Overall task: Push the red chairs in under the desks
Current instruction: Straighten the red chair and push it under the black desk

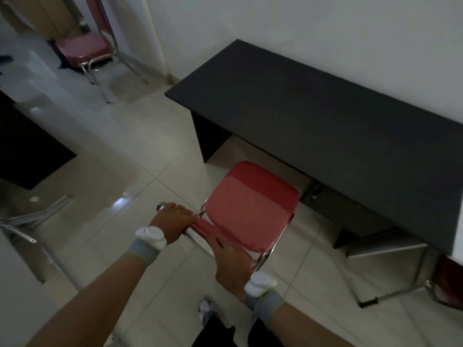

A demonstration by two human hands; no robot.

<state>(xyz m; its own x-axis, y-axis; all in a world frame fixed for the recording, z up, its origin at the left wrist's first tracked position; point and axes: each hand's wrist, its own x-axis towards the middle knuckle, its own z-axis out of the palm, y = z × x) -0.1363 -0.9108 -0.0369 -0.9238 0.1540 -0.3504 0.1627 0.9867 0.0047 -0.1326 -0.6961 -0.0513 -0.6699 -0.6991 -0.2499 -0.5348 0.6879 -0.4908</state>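
A red chair (250, 204) with a chrome frame stands on the tiled floor in front of a dark desk (313, 116) set against the white wall. Its seat front reaches just under the desk's near edge. My left hand (172, 221) grips the left end of the red backrest top. My right hand (231, 259) is wrapped over the right part of the same backrest. A second red chair (82, 48) stands far back at the upper left, away from any desk. Part of a third red chair (446, 279) shows at the right edge.
Another dark desk (27, 146) juts in at the left edge. Chrome chair legs (32, 221) lie low at the left. A drawer unit (350, 211) hangs under the desk's right half. My shoe (206, 311) shows at the bottom.
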